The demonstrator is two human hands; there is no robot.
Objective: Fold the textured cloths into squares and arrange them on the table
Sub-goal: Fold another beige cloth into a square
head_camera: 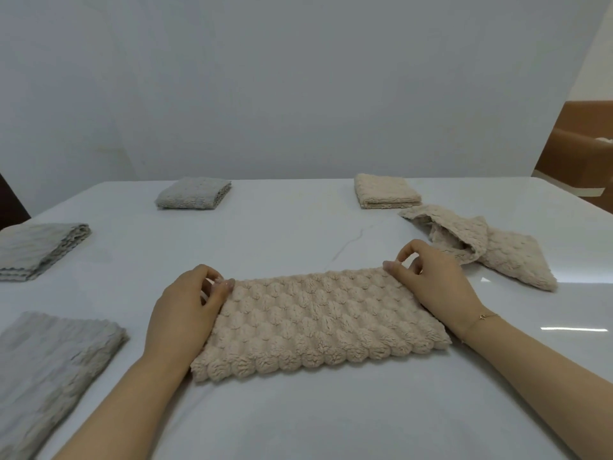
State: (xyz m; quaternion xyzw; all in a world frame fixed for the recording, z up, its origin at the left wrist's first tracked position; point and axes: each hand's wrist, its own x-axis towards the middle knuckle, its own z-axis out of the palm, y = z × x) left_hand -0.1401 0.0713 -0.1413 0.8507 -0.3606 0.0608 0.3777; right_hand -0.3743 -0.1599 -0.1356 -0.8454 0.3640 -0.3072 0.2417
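Observation:
A beige bubble-textured cloth (318,323) lies folded into a long rectangle on the white table (282,234) in front of me. My left hand (185,310) pinches its far left corner. My right hand (434,280) pinches its far right corner. A crumpled beige cloth (481,247) lies unfolded to the right. A folded beige square (384,190) sits at the back right. A folded grey square (194,193) sits at the back left. Two more folded grey cloths lie on the left, one at mid-left (36,250) and one near me (46,376).
A grey wall (265,78) stands right behind the table's far edge. A brown cardboard box (577,151) stands beyond the table's back right corner. A dark object (10,200) shows at the left edge.

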